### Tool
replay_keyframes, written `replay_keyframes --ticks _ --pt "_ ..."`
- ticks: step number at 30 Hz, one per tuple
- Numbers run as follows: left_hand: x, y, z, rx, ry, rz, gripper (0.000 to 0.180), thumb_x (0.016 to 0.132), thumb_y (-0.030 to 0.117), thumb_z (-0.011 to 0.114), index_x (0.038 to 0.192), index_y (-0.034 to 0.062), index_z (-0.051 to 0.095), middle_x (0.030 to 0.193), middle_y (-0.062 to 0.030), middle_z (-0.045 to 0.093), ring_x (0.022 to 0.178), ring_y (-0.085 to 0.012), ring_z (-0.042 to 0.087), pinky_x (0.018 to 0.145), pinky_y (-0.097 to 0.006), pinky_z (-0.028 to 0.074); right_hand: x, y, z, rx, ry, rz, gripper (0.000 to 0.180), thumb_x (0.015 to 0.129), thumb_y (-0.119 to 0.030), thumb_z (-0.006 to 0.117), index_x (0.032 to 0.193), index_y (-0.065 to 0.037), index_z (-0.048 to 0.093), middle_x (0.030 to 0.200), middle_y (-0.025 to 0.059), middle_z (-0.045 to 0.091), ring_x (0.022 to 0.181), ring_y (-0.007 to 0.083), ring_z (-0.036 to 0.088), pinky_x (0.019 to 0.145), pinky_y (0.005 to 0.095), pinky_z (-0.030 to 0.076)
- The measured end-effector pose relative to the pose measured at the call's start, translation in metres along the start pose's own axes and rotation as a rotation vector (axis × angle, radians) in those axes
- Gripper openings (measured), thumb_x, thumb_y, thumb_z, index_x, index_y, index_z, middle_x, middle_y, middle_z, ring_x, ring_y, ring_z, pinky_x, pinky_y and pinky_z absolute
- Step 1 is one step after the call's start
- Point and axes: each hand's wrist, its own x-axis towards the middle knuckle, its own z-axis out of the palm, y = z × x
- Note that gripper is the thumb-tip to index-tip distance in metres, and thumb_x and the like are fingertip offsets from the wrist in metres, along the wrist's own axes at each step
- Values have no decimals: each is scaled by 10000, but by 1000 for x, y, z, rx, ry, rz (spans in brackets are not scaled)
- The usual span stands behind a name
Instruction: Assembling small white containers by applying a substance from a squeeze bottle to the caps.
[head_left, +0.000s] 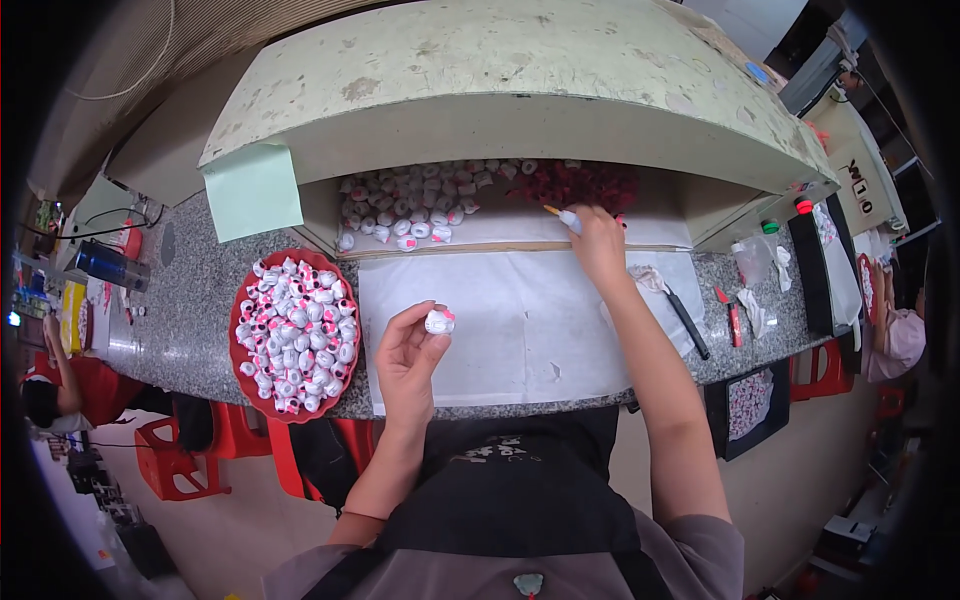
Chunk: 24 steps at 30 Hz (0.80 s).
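My left hand [406,368] pinches a small white rounded figurine piece [439,322] with a pink patch, above a white paper sheet [480,350]. Under the shelf, my right hand [600,248] has a small white squeeze bottle [571,221] with an orange-yellow tip pointing left. Its fingertips, partly hidden, are close to a pile of small dark red pieces [560,185]. Left of that pile lie many white figurine pieces [425,195], some with pink marks. A red scalloped tray [239,345] at the left is heaped with white, pink and black pieces.
A worn pale shelf box [480,75] overhangs the work area. To the right lie a dark-handled tool [688,325], a red marker-like tube [735,325] and crumpled tissue [752,312]. Red stools [180,455] stand below. Other people sit at far left and far right.
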Motion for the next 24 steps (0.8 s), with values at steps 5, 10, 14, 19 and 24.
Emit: replay_keyframes --ticks 5,10,14,19,24 --pt "-3 3 -4 52 26 11 346 742 -44 559 1074 -1 472 999 -102 538 886 -147 529 790 -271 419 17 -2 10 -344 -172 -12 72 638 12 488 685 13 542 734 195 560 691 329 568 587 407 467" --pt "-4 1 -8 49 21 6 345 743 -45 558 1074 -5 471 1002 -102 536 879 -142 529 786 -270 423 15 11 11 -250 -172 -98 172 614 16 530 779 -3 577 786 171 570 745 314 565 644 390 463" --pt "-4 1 -7 45 21 -5 346 744 -43 557 1076 -5 469 1008 -98 533 883 -143 528 791 -274 422 5 3 -2 -115 -157 -234 284 576 12 613 856 -32 587 869 107 573 822 278 553 691 358 463" --pt "-3 1 -5 41 0 11 351 745 -43 556 1081 -2 465 1009 -97 531 884 -146 528 798 -278 423 -13 -2 -10 -174 -203 -276 299 567 -20 644 857 -45 572 889 75 566 831 248 554 685 343 470" --pt "-4 -3 -2 -5 18 -37 357 733 -71 557 1073 -11 466 1005 -93 532 937 -141 507 820 -242 387 -29 12 -8 -147 -51 -411 276 553 -10 641 813 -23 552 828 67 552 791 241 553 670 333 469"
